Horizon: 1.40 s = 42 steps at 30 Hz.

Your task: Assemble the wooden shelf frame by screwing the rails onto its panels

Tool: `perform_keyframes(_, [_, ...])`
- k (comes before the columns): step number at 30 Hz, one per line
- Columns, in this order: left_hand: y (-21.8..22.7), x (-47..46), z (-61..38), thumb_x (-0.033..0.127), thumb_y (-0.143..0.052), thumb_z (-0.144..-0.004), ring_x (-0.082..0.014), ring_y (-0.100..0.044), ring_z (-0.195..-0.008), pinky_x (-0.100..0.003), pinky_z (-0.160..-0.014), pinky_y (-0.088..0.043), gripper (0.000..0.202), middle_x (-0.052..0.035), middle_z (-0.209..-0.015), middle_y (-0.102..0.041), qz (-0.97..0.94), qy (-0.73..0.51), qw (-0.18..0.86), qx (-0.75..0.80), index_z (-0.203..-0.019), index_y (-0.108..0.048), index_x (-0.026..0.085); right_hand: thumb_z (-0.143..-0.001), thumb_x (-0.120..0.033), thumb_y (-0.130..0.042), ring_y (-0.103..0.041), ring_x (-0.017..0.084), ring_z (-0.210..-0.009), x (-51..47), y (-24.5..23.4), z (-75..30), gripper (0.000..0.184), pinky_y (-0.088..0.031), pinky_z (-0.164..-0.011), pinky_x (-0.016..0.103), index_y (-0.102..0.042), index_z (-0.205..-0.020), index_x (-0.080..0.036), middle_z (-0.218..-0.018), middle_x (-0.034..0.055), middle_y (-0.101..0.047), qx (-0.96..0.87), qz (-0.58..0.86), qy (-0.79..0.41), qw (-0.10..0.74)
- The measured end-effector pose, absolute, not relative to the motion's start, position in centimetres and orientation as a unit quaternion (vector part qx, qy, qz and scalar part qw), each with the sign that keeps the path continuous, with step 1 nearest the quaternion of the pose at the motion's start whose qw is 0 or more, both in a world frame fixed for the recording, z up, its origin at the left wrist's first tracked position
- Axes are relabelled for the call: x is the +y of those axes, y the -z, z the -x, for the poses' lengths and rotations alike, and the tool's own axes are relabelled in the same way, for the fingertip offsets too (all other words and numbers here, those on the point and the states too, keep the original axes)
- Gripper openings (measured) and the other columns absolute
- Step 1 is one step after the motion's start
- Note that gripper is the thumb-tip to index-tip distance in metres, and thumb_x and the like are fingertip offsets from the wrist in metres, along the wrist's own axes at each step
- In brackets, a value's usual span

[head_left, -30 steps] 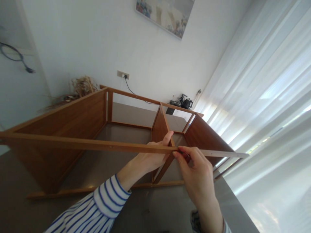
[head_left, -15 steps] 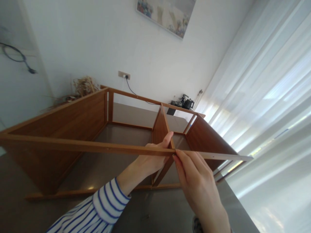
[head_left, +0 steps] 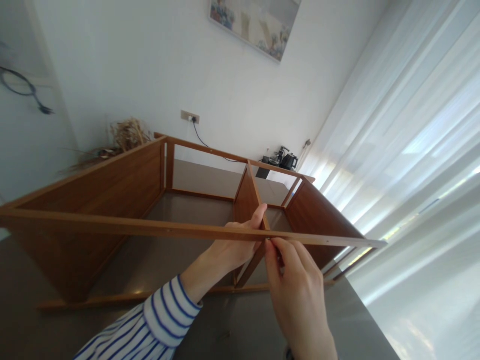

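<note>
Presently, the right hand [head_left: 300, 287] has its fingertips pinched at the near rail [head_left: 112, 223], just where the middle panel [head_left: 244, 200] meets it; whether they hold a small part cannot be told. The left hand [head_left: 233, 251] reaches beneath that rail and grasps the panel, thumb along its edge, presumably to steady the joint against the other hand's pressure. The wooden frame lies lengthwise on the grey table [head_left: 210, 330], right end by the table's right edge, evidently so the joint sits within reach. Beyond stand dried plants [head_left: 129, 134] and a kettle [head_left: 289, 161].
</note>
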<state>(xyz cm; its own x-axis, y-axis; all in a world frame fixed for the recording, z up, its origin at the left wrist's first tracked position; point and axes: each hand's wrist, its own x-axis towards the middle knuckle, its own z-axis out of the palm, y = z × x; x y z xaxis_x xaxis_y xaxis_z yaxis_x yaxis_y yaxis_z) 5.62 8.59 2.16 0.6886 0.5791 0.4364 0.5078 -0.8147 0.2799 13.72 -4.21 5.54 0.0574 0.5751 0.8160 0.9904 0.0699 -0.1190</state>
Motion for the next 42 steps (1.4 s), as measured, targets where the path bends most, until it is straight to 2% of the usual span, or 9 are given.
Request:
perform_keyframes(6, [-2.1, 8.6, -5.8, 0.031, -0.038, -0.094, -0.0300, -0.071, -0.074, -0.038, -0.068, -0.052, 0.063, -0.0092, -0.073, -0.071, -0.918, -0.265, 0.068, 0.287, -0.147, -0.014, 0.006, -0.091, -0.013, -0.050, -0.057, 0.017, -0.069, -3.9, -5.4, -13.3, 0.011, -0.048, -0.063, 0.029, -0.061, -0.089, -0.013, -0.072, 0.0058, -0.059, -0.624, 0.611, 0.334, 0.355])
perform_keyframes(12, [-2.6, 8.5, -5.7, 0.029, -0.041, -0.092, -0.0296, -0.071, -0.075, -0.035, -0.065, -0.051, 0.063, -0.0094, -0.076, -0.072, -0.915, -0.267, 0.078, 0.293, -0.146, -0.016, 0.009, -0.087, -0.006, -0.050, -0.051, 0.020, -0.069, -5.0, -6.8, -14.6, 0.012, -0.047, -0.067, 0.035, -0.062, -0.086, -0.011, -0.070, 0.0067, -0.054, -0.712, 0.568, 0.383, 0.155])
perform_keyframes(16, [-2.4, 8.6, -5.7, 0.031, -0.044, -0.092, -0.0289, -0.071, -0.072, -0.033, -0.062, -0.051, 0.064, -0.0107, -0.083, -0.073, -0.913, -0.268, 0.086, 0.295, -0.147, -0.017, 0.011, -0.089, -0.008, -0.049, -0.050, 0.019, -0.069, -5.0, -7.3, -15.3, 0.013, -0.046, -0.068, 0.035, -0.061, -0.086, -0.012, -0.071, 0.0058, -0.054, -0.730, 0.549, 0.390, 0.114])
perform_keyframes(19, [-2.1, 8.8, -5.8, 0.030, -0.043, -0.092, -0.0274, -0.071, -0.071, -0.031, -0.060, -0.050, 0.064, -0.0101, -0.081, -0.073, -0.910, -0.280, 0.097, 0.289, -0.147, -0.016, 0.012, -0.090, -0.009, -0.048, -0.052, 0.019, -0.073, -4.8, -6.7, -15.5, 0.014, -0.047, -0.070, 0.034, -0.060, -0.085, -0.014, -0.073, 0.0059, -0.055, -0.719, 0.575, 0.360, 0.150])
perform_keyframes(22, [-2.2, 8.8, -5.6, 0.031, -0.039, -0.093, -0.0277, -0.071, -0.074, -0.031, -0.061, -0.050, 0.061, -0.0097, -0.080, -0.072, -0.912, -0.285, 0.108, 0.275, -0.147, -0.017, 0.012, -0.091, -0.008, -0.045, -0.055, 0.018, -0.077, -4.6, -6.2, -15.3, 0.016, -0.049, -0.072, 0.033, -0.059, -0.088, -0.015, -0.077, 0.0066, -0.058, -0.710, 0.587, 0.320, 0.221])
perform_keyframes(28, [-3.3, 8.9, -4.7, 0.034, -0.041, -0.093, -0.0277, -0.070, -0.085, -0.032, -0.068, -0.051, 0.061, -0.0110, -0.095, -0.072, -0.922, -0.256, 0.167, 0.238, -0.146, -0.018, 0.015, -0.093, -0.012, -0.045, -0.062, 0.017, -0.079, -4.4, -6.4, -14.6, 0.016, -0.052, -0.074, 0.031, -0.061, -0.091, -0.016, -0.082, 0.0074, -0.063, -0.668, 0.611, 0.263, 0.334])
perform_keyframes(35, [-4.6, 8.9, -3.4, 0.029, -0.040, -0.091, -0.0219, -0.067, -0.096, -0.031, -0.080, -0.049, 0.057, -0.0070, -0.109, -0.068, -0.921, -0.251, 0.227, 0.194, -0.144, -0.021, 0.022, -0.091, -0.014, -0.051, -0.065, 0.017, -0.082, -5.7, -6.1, -15.4, 0.018, -0.054, -0.075, 0.029, -0.064, -0.102, -0.016, -0.089, 0.0070, -0.067, -0.665, 0.616, 0.222, 0.359])
perform_keyframes(40, [-5.3, 8.9, -2.5, 0.021, -0.043, -0.084, -0.0181, -0.065, -0.076, -0.028, -0.072, -0.049, 0.067, -0.0020, -0.094, -0.068, -0.933, -0.225, 0.230, 0.163, -0.146, -0.015, 0.023, -0.088, -0.009, -0.055, -0.066, 0.015, -0.083, -8.0, -5.2, -15.6, 0.022, -0.054, -0.075, 0.026, -0.064, -0.106, -0.017, -0.095, 0.0067, -0.069, -0.647, 0.589, 0.276, 0.398])
perform_keyframes(42, [-5.6, 8.8, -2.4, 0.027, -0.046, -0.085, -0.0193, -0.065, -0.078, -0.029, -0.072, -0.048, 0.070, -0.0024, -0.094, -0.067, -0.937, -0.219, 0.219, 0.160, -0.146, -0.013, 0.023, -0.085, -0.006, -0.057, -0.066, 0.015, -0.083, -8.5, -4.8, -15.5, 0.022, -0.054, -0.075, 0.026, -0.064, -0.104, -0.016, -0.093, 0.0063, -0.069, -0.638, 0.570, 0.303, 0.419])
